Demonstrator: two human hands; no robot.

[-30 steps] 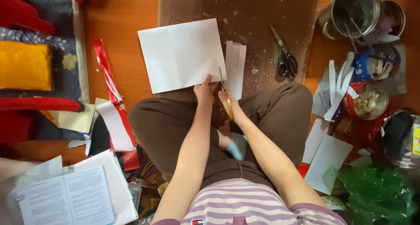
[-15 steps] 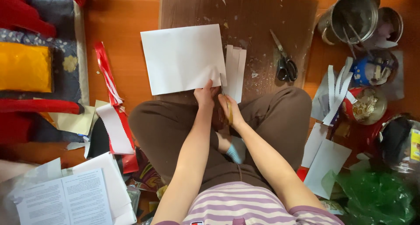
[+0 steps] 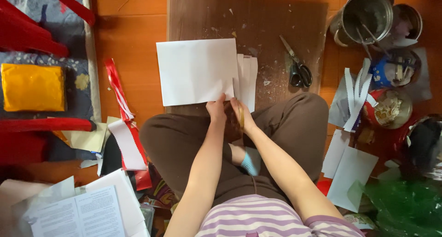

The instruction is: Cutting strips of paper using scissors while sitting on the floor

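Observation:
A white sheet of paper lies on a brown board in front of my crossed legs. My left hand pinches the sheet's lower right corner. My right hand sits right beside it, closed on a tool with a yellow-brown handle; its working end is hidden, so I cannot tell what kind of tool it is. A few narrow white paper strips lie against the sheet's right edge.
Dark-handled scissors rest on the board's right part. Metal pots, tins and zigzag-edged strips crowd the right. Red and white paper scraps and an open booklet lie to the left, near a yellow pad.
The sheet has turned slightly and now lies squarer to the board. A thin blade that showed above my right hand is now hidden. Both hands stay at the sheet's corner.

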